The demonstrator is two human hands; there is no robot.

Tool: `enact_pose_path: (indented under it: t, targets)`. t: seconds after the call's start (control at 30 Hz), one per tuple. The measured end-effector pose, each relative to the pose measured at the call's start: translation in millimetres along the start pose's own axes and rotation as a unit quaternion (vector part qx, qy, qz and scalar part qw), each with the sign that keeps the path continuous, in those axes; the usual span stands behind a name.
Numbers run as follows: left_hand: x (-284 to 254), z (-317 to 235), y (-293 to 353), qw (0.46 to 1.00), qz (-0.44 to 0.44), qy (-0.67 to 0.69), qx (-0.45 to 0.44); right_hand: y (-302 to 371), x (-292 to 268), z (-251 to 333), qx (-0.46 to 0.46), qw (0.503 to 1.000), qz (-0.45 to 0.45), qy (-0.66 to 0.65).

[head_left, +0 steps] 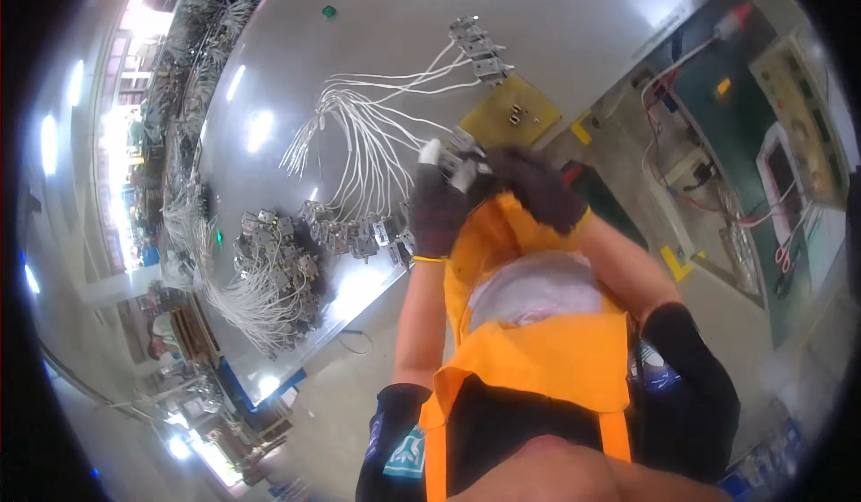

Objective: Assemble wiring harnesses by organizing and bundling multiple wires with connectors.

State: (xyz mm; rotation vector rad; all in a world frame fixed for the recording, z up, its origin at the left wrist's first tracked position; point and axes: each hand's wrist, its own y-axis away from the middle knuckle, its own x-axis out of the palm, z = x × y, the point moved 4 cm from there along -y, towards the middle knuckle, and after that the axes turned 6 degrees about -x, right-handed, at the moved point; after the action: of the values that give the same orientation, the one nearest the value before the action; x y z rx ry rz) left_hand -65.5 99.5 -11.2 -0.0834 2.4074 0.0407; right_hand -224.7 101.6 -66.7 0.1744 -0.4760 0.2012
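Got left grip (439, 211) pinched round a grey metal block (463, 142) near the desk (386, 36) edge, beside the yellow board (484, 122); can't tell right grip's (538, 188) state, too blurry. Could yank white wires (337, 104) loose by tugging too far.

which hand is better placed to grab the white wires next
Probably the left hand: it is closer to the white wires fanned out on its left, while the right hand sits farther to the right.
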Motion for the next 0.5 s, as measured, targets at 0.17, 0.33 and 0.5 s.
enact_pose_path:
  t: [0.17,0.33,0.5]
  targets:
    - [6.7,-3.3,-4.5,0.982,0.020,0.185,0.015,-37.6,-28.9,43.8,-0.213,0.974,-0.070,0.020]
    - [18.9,-9.2,-7.6,0.997,0.038,0.067,0.003,-0.9,-43.9,35.8,-0.005,0.994,-0.107,0.017]
    - [9.0,-7.9,-10.6,0.996,0.060,-0.017,0.066,32.5,-22.7,22.8,-0.045,0.996,-0.069,0.020]
